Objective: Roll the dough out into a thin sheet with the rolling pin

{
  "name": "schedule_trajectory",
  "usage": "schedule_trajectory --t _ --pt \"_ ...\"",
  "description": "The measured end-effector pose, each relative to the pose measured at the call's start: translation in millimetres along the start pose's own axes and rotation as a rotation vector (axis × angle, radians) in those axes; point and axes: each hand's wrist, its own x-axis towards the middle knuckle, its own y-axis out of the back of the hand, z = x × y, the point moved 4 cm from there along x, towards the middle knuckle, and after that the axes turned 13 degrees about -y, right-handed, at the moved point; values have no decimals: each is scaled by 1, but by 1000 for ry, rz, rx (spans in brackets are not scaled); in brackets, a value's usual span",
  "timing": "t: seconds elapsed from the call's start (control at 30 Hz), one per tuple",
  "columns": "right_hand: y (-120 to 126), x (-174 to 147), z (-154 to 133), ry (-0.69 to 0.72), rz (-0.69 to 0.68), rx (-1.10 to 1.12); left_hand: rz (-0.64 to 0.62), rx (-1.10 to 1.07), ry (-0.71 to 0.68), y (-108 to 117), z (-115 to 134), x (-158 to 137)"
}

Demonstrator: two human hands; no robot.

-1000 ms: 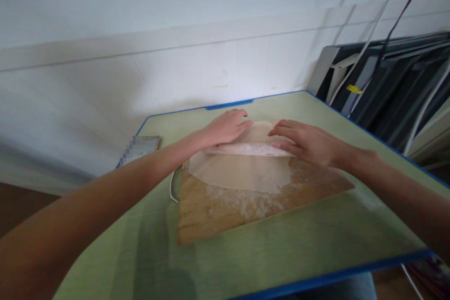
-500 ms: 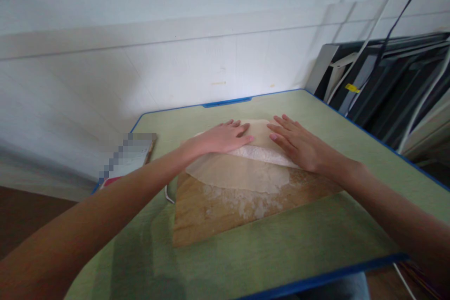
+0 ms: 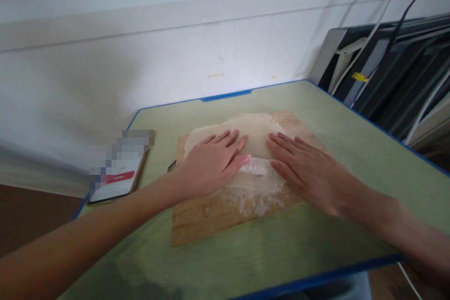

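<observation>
My left hand [image 3: 211, 164] lies flat with its fingers stretched out over a thin, pale sheet of dough [image 3: 253, 133]. On the other side my right hand [image 3: 305, 166] is also flat, fingers extended and pointing inward. Between the two hands shows a short stretch of a whitish, floury roll [image 3: 258, 166] lying across the dough. Both palms rest over its ends and hide them, so I cannot tell whether it is a rolling pin or rolled-up dough. Underneath is a wooden board [image 3: 197, 220], with loose flour scattered along its near part.
A green table [image 3: 351, 131] with a blue edge carries the board. At its left side lies a phone-like device [image 3: 119, 187] with a lit, partly blurred screen. A white wall [image 3: 176, 65] stands behind; dark panels [image 3: 404, 70] and cords are at the right.
Both hands have come nearer to me along with the floury roll. More of the dough's far part and the board's far right corner now show. The view has shifted slightly.
</observation>
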Motion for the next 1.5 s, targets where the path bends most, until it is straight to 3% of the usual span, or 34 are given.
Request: schedule_trajectory --t 0.17,0.37,0.47,0.57,0.7,0.83,0.93,1.03,1.2,1.3,1.4,1.5 --pt "7 -20 -19 -9 86 -79 -2 50 18 -1 20 -23" --pt "18 -51 -40 60 162 -117 132 138 -6 -10 52 -63" --pt "20 -57 -42 97 181 -115 135 128 -30 -12 56 -69" --pt "14 -41 -28 39 129 -90 89 94 15 -8 42 -51" --pt "-5 6 9 -42 -12 -47 -14 -24 96 -2 5 0" --pt "-23 46 44 -127 -114 5 48 -135 146 -1 -33 44" --pt "-24 51 48 -161 -101 39 93 -163 157 -4 -42 51" --pt "-13 30 27 -115 -43 7 102 -72 143 -3 -26 34" --pt "6 -25 -18 -45 36 -65 84 30 91 -3 23 -26" --pt "10 -42 -27 10 103 -73 80 53 50 -6 40 -48" --pt "6 -28 -19 4 114 -98 35 31 58 -7 37 -46" --pt "-3 16 -3 -50 67 -94 11 -12 112 -6 17 -27"
